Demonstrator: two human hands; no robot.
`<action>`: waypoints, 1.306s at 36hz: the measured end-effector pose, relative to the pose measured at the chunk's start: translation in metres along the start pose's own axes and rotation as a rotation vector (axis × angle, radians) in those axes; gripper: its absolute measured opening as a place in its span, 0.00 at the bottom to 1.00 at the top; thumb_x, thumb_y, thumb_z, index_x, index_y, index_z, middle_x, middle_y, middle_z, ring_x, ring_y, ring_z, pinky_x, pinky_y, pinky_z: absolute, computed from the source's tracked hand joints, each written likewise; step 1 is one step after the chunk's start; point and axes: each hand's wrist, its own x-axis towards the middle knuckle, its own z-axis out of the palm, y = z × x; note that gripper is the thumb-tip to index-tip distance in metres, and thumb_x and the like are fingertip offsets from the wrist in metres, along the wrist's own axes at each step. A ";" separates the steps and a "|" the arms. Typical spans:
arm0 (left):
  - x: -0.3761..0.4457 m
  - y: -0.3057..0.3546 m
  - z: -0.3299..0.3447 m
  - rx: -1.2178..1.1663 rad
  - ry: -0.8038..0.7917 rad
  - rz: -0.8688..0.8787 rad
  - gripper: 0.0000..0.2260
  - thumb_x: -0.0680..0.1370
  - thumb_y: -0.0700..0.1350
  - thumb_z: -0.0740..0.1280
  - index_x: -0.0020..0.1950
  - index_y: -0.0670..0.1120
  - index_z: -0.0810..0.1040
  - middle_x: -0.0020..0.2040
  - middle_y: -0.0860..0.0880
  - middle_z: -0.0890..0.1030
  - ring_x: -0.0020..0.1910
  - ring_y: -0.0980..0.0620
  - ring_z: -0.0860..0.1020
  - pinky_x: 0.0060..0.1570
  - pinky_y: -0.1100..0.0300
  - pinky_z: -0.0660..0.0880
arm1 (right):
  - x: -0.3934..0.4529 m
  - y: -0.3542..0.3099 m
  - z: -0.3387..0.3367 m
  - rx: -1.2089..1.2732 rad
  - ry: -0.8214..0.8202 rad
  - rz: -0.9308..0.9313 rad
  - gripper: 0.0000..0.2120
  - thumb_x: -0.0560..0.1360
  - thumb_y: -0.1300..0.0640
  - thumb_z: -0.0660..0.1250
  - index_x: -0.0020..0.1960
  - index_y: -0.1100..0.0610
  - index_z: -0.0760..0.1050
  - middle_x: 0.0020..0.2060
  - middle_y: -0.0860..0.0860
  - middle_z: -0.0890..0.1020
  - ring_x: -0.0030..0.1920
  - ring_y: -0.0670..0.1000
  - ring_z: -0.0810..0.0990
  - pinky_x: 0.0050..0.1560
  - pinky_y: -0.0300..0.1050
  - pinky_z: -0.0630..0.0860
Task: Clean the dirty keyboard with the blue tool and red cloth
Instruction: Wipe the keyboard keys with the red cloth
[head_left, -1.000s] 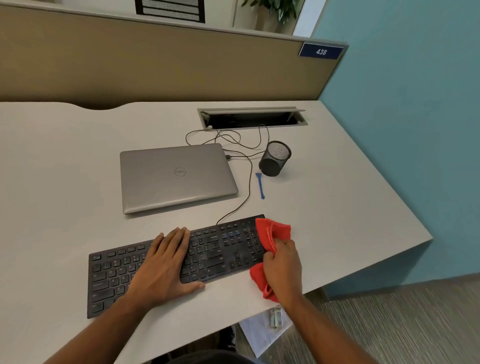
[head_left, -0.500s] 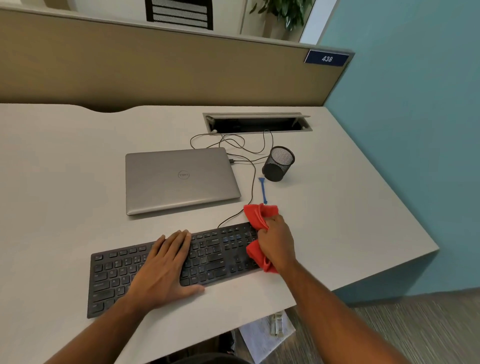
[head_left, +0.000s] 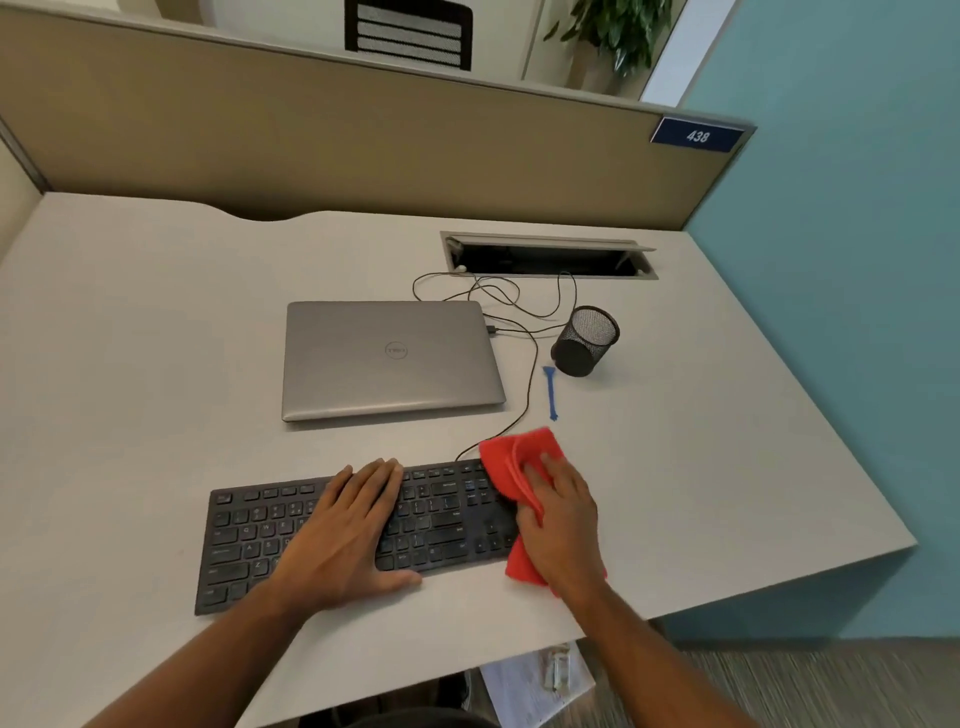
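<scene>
Left hand (head_left: 347, 540) flat on keyboard (head_left: 249, 535), fingers straight, together; right hand (head_left: 563, 530) pressing cloth (head_left: 506, 462) onto keyboard's right end, fingers extended.

Grey desk (head_left: 156, 364) bearing a black keyboard (head_left: 447, 519) at its near edge, a closed laptop (head_left: 389, 358) behind it, a blue tool (head_left: 550, 392) and mesh cup (head_left: 584, 340) to the right, loose cables (head_left: 519, 306), and a red cloth (head_left: 511, 467) over the keyboard's right end.

Red cloth (head_left: 511, 467), black keyboard (head_left: 447, 514), blue tool (head_left: 550, 391), silver laptop (head_left: 389, 358), black mesh cup (head_left: 584, 340).
</scene>
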 end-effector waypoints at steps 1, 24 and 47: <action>0.000 0.000 0.000 0.003 -0.001 -0.001 0.58 0.70 0.83 0.56 0.84 0.41 0.54 0.83 0.43 0.60 0.81 0.44 0.61 0.78 0.45 0.50 | 0.010 -0.005 0.005 -0.015 -0.013 0.012 0.30 0.79 0.52 0.63 0.79 0.49 0.61 0.78 0.48 0.63 0.78 0.54 0.58 0.77 0.54 0.59; -0.063 -0.056 -0.024 -0.040 -0.040 -0.194 0.64 0.65 0.86 0.55 0.84 0.44 0.37 0.84 0.46 0.39 0.82 0.49 0.34 0.79 0.43 0.33 | -0.026 -0.088 0.057 -0.076 -0.209 -0.235 0.34 0.80 0.45 0.54 0.82 0.47 0.42 0.81 0.44 0.45 0.80 0.45 0.40 0.78 0.51 0.43; -0.120 -0.138 -0.024 -0.351 0.005 -0.183 0.65 0.65 0.81 0.69 0.84 0.51 0.35 0.85 0.54 0.44 0.83 0.56 0.46 0.82 0.54 0.46 | -0.054 -0.227 0.099 0.096 -0.157 -0.266 0.32 0.79 0.59 0.58 0.81 0.51 0.54 0.80 0.45 0.53 0.80 0.46 0.47 0.79 0.44 0.42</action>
